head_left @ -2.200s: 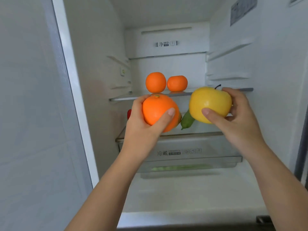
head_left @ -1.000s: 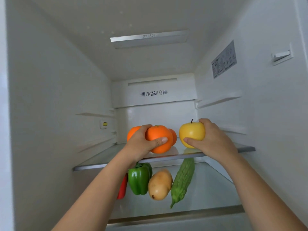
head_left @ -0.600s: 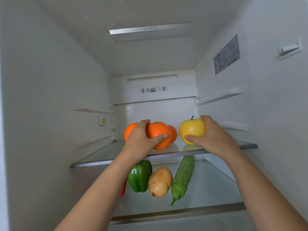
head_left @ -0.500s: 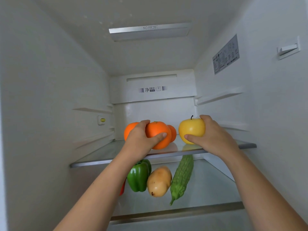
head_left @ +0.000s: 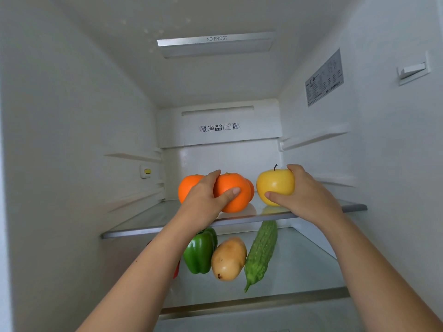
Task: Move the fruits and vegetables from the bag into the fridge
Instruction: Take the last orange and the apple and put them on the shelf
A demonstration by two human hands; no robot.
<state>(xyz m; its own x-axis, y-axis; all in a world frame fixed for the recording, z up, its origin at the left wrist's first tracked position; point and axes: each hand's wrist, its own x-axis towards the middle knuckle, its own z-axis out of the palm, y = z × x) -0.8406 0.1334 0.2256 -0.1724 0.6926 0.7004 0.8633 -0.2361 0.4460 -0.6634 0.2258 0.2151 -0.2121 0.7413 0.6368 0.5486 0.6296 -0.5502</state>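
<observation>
My left hand (head_left: 205, 198) grips an orange (head_left: 233, 192) that rests on the upper glass shelf (head_left: 148, 219) of the open fridge. A second orange (head_left: 188, 186) sits just behind it on the left, and a third orange (head_left: 251, 189) peeks out behind on the right. My right hand (head_left: 304, 195) holds a yellow apple (head_left: 274, 185) with a dark stem, low on the same shelf to the right of the oranges. The bag is out of view.
On the lower glass shelf (head_left: 299, 264) lie a green bell pepper (head_left: 200, 250), a potato (head_left: 229, 258), a bumpy green gourd (head_left: 261, 252) and a red vegetable (head_left: 177, 269) mostly hidden by my left arm. White fridge walls close in on both sides.
Both hands carried the orange and the apple from in front of the fridge up onto the upper shelf. Over the last half second they have barely moved.
</observation>
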